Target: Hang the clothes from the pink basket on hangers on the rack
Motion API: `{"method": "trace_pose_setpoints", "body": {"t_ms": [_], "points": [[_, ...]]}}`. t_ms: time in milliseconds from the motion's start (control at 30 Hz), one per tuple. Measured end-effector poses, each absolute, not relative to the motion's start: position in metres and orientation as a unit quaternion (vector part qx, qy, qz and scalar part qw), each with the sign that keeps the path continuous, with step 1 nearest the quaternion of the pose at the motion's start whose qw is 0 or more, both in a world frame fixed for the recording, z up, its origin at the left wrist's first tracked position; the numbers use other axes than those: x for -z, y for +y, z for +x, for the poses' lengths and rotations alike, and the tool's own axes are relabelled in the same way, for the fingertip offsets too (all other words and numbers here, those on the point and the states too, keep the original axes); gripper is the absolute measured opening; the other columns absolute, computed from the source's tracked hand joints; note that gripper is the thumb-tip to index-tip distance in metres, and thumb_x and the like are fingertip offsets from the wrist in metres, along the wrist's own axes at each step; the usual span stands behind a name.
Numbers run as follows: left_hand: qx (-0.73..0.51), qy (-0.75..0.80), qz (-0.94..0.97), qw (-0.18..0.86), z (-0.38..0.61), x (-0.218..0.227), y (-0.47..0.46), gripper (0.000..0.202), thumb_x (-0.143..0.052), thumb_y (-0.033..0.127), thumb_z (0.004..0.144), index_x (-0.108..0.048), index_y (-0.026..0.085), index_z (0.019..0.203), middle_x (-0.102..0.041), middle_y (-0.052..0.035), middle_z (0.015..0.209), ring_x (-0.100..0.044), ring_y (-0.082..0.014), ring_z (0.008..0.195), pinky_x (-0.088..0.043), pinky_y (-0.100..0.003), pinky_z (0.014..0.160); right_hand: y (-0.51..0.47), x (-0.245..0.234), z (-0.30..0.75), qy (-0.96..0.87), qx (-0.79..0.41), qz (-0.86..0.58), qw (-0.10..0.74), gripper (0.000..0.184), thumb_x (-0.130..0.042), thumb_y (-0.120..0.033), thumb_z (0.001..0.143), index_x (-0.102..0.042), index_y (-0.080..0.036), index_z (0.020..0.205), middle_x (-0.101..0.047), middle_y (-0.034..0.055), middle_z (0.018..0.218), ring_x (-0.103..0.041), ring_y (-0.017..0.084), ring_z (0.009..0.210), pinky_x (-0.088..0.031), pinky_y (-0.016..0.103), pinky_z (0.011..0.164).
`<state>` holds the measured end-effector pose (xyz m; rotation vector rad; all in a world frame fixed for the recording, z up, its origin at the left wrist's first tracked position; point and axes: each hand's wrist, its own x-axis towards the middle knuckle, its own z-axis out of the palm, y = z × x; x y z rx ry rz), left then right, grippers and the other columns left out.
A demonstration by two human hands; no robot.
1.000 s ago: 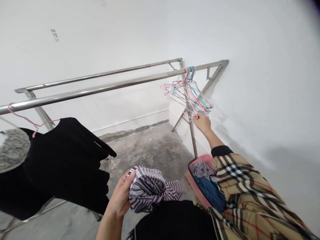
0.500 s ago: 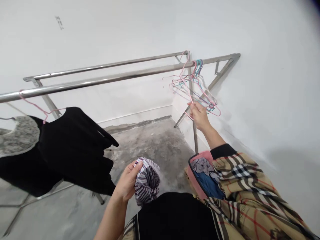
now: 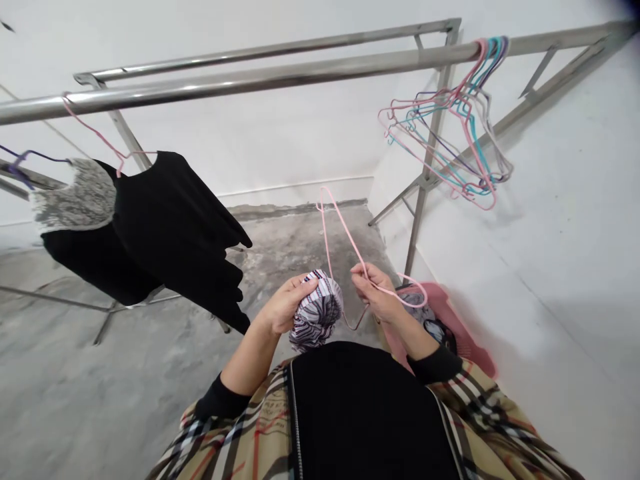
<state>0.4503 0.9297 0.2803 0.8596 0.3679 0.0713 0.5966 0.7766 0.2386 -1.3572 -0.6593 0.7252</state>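
Observation:
Pinched in my left hand (image 3: 287, 305) is a bunched striped garment (image 3: 315, 319), white with dark and purplish lines, held in front of my chest. My right hand (image 3: 377, 293) is closed around a pink clothes hanger (image 3: 345, 227) near its neck. The hanger lies sideways, its hook curving out to the right past my wrist and its body reaching forward. One lower end of the hanger runs just beside the garment; whether they touch I cannot tell.
A metal drying rack (image 3: 280, 81) spans the view. Several empty hangers (image 3: 465, 127) hang at its right end. A black top (image 3: 175, 220) and a black garment with grey lace (image 3: 90, 200) hang at left. Below my right arm stands a pink basket (image 3: 450, 303) with clothes.
My right hand has taken the pink hanger off the rail and brought it down and back, close to the striped garment. The left hand still holds the garment. The view has shifted.

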Motion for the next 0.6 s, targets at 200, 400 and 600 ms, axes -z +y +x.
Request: {"method": "trace_pose_setpoints", "body": {"t_ms": [200, 400, 600], "points": [[0.036, 0.120, 0.480, 0.868, 0.463, -0.276, 0.927, 0.035, -0.079, 0.045, 0.070, -0.070, 0.013, 0.082, -0.067, -0.0035, 0.069, -0.059, -0.0128, 0.060, -0.046, -0.024, 0.062, 0.776, -0.256, 0.598, -0.438, -0.383, -0.588, 0.563, 0.036, -0.075, -0.046, 0.072, -0.054, -0.020, 0.087, -0.050, -0.0043, 0.072, -0.040, 0.009, 0.059, -0.033, 0.022, 0.055], [-0.058, 0.087, 0.692, 0.714, 0.476, -0.263, 0.940, 0.031, -0.066, 0.045, 0.081, -0.073, 0.015, 0.078, -0.067, -0.0038, 0.076, -0.058, -0.0157, 0.072, -0.045, -0.026, 0.070, 0.767, -0.275, 0.602, -0.408, -0.249, -0.707, 0.522, 0.021, -0.067, -0.038, 0.078, -0.057, -0.019, 0.080, -0.052, -0.0029, 0.071, -0.046, 0.011, 0.065, -0.036, 0.023, 0.059], [-0.155, 0.093, 0.792, 0.582, 0.488, -0.247, 0.948, 0.019, -0.065, 0.034, 0.083, -0.077, 0.022, 0.090, -0.073, -0.0061, 0.091, -0.063, -0.0219, 0.086, -0.044, -0.029, 0.082, 0.764, -0.290, 0.600, -0.402, -0.177, -0.735, 0.517, 0.014, -0.066, -0.030, 0.077, -0.055, -0.021, 0.080, -0.051, -0.0036, 0.070, -0.046, 0.012, 0.065, -0.037, 0.023, 0.060]]}}
